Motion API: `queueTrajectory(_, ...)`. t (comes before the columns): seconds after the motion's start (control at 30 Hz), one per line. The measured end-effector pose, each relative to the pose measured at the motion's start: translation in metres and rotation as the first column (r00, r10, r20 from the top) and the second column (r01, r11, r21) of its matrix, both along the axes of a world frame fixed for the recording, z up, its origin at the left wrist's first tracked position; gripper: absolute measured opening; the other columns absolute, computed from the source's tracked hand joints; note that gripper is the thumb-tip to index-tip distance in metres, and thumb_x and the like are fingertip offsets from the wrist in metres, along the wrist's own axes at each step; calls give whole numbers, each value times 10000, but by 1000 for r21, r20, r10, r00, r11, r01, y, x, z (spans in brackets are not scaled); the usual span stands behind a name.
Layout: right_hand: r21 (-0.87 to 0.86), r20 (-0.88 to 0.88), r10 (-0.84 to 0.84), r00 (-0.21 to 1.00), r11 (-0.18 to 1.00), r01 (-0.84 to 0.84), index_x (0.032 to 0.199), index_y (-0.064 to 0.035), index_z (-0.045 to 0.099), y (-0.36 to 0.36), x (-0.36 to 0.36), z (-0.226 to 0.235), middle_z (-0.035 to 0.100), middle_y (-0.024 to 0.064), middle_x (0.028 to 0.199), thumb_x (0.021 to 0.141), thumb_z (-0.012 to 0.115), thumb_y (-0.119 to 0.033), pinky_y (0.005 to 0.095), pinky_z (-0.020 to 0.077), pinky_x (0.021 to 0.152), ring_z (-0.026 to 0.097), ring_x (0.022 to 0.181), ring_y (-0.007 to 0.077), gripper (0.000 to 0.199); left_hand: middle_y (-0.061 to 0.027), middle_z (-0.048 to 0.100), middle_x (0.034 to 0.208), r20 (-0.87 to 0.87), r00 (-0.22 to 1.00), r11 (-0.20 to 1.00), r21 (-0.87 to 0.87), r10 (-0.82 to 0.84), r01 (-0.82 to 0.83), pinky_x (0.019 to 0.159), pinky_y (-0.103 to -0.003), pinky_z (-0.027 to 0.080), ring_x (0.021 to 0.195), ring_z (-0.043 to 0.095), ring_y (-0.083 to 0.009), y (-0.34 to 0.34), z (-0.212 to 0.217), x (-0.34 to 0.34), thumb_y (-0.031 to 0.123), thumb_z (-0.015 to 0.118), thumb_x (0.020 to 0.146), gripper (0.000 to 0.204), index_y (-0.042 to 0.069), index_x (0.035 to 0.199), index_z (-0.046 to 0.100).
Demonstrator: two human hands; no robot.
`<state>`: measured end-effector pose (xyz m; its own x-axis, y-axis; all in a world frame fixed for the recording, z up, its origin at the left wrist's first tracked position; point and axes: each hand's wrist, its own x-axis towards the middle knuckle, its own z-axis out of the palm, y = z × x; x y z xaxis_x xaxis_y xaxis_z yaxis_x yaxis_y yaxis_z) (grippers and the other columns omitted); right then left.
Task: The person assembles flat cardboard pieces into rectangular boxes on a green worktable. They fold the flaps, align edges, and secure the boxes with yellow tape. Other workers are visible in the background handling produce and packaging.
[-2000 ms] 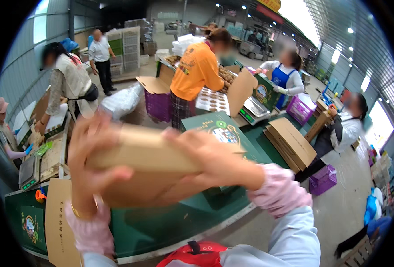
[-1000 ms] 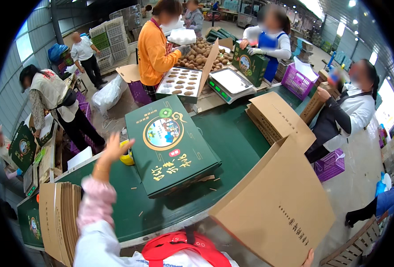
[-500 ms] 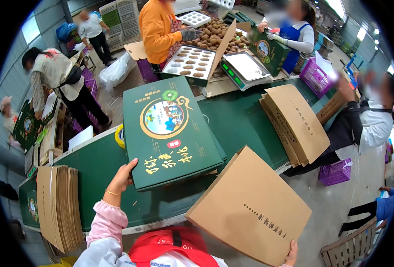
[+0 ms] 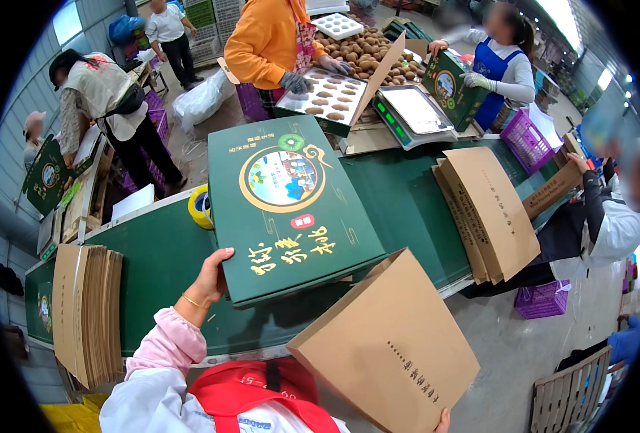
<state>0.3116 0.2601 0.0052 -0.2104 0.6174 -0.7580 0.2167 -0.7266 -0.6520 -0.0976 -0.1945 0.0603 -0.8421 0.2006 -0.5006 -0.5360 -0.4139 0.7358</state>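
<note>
A dark green gift box (image 4: 276, 224) with a round picture and gold lettering is held up over the green conveyor, tilted. My left hand (image 4: 210, 278) is closed on its near left corner, thumb on the lid. Low at the right, my right hand (image 4: 443, 420) grips the bottom corner of a brown cardboard sleeve (image 4: 395, 346); only a few fingers show. The upper left edge of the sleeve faces the near right corner of the green box and overlaps it in view. Whether the two touch, I cannot tell.
A roll of yellow tape (image 4: 200, 207) lies behind the box on the conveyor (image 4: 161, 303). Flat brown sleeves (image 4: 89, 310) are stacked at the left, with more sleeves (image 4: 489, 213) at the right. Co-workers stand across and to the right, near a scale (image 4: 415, 112) and a kiwi heap (image 4: 370, 54).
The brown sleeve has shifted left and turned, its edge now closer to the green box. My left hand keeps its hold. Across the conveyor, a co-worker's gloved hands have moved over the fruit tray.
</note>
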Motion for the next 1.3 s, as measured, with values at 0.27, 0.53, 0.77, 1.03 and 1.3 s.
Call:
queueTrajectory(0.27, 8, 2, 58, 998, 998, -58, 1313, -15, 425, 23, -20, -1, 502, 141, 1272, 828, 613, -410, 392, 409, 959, 496, 1132, 282, 653, -206, 613, 1068, -27, 999, 996, 82, 47, -45, 849, -362, 514, 919, 634, -279, -8, 19, -10, 358, 507, 833, 535, -68, 1157, 507)
queueTrajectory(0.53, 102, 57, 170, 984, 979, -175, 1313, -17, 426, 75, -20, 28, 501, 141, 1272, 829, 615, -401, 389, 406, 962, 489, 1140, 281, 646, -198, 613, 1067, 21, 999, 999, 29, 27, -28, 850, -361, 506, 928, 627, -275, -22, 1, -11, 368, 529, 815, 545, -66, 1145, 521)
queueTrajectory(0.77, 365, -341, 534, 774, 834, -414, 1299, -13, 393, 100, -60, 44, 567, 130, 1165, 914, 520, -282, 390, 482, 880, 576, 1037, 258, 487, -166, 633, 1021, 24, 999, 999, 32, -44, 43, 851, -349, 495, 912, 625, -239, -24, -18, -15, 357, 560, 808, 498, -47, 1099, 556)
queueTrajectory(1.03, 160, -272, 489, 829, 872, -462, 1268, -25, 440, 91, -79, 8, 543, 158, 1209, 868, 494, -405, 421, 482, 880, 560, 1059, 291, 554, -76, 647, 967, 83, 986, 986, -78, -144, 150, 778, -340, 495, 873, 619, -193, 9, -11, 10, 438, 535, 835, 434, 64, 1045, 595)
queueTrajectory(1.3, 170, 69, 368, 927, 912, -374, 1303, -1, 430, 44, -108, 98, 516, 139, 1249, 829, 624, -295, 364, 402, 963, 493, 1127, 272, 591, -174, 622, 1024, -34, 991, 974, 194, 126, -117, 820, -332, 512, 900, 630, -239, 12, -13, -4, 375, 499, 865, 484, -46, 1102, 541)
